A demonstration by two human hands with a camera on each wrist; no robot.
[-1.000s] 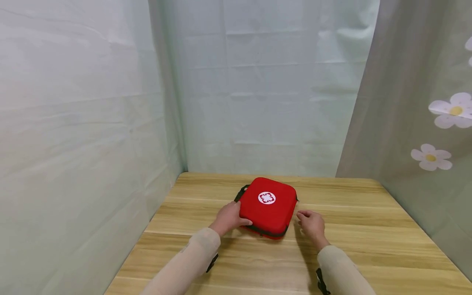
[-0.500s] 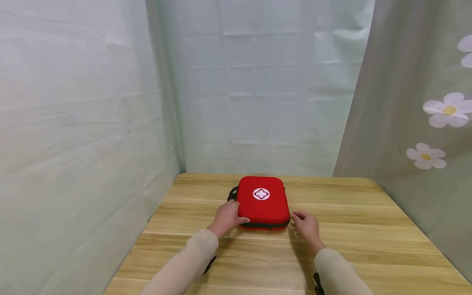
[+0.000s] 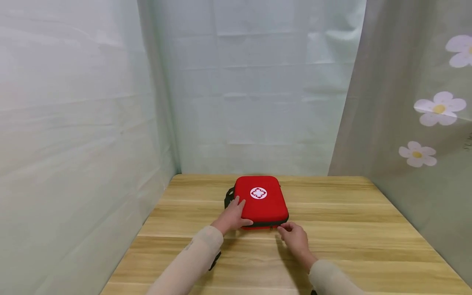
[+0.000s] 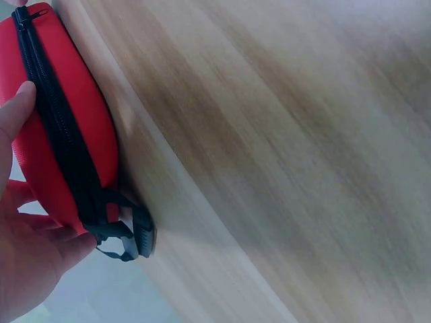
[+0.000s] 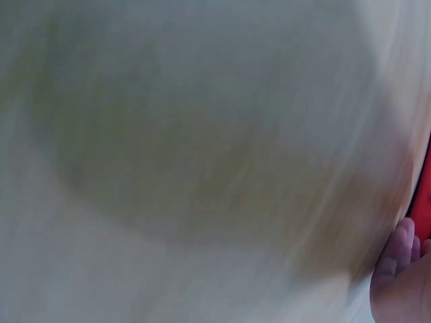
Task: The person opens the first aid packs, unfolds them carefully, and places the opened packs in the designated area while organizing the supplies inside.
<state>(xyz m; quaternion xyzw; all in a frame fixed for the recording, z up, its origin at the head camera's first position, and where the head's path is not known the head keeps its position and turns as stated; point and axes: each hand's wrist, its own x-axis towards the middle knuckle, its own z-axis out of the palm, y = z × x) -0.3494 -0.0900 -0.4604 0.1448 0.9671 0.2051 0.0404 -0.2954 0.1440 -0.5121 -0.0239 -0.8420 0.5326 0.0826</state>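
Observation:
A red zippered first-aid case (image 3: pixel 263 209) with a white emblem lies flat on the table, its black carry handle (image 3: pixel 229 197) at the left. My left hand (image 3: pixel 232 216) rests on its front left corner, fingers spread over the lid and thumb at the front edge. The left wrist view shows that thumb beside the black zipper (image 4: pixel 59 124), with a zipper pull (image 4: pixel 39 13) dangling at the top. My right hand (image 3: pixel 296 239), fingers loosely bent, is at the front right corner, fingertips close to the pull. In the right wrist view the fingers (image 5: pixel 403 235) overlap the red side.
The wood-grain table (image 3: pixel 343 229) stretches on both sides of the case. Pale curtains (image 3: pixel 258 102) stand behind it and to the left, and a flowered curtain (image 3: pixel 416 123) borders the right side.
The case has turned so its front edge faces me, and has shifted slightly left. My left fingers have spread onto the lid. My right hand has moved left and nearer to me.

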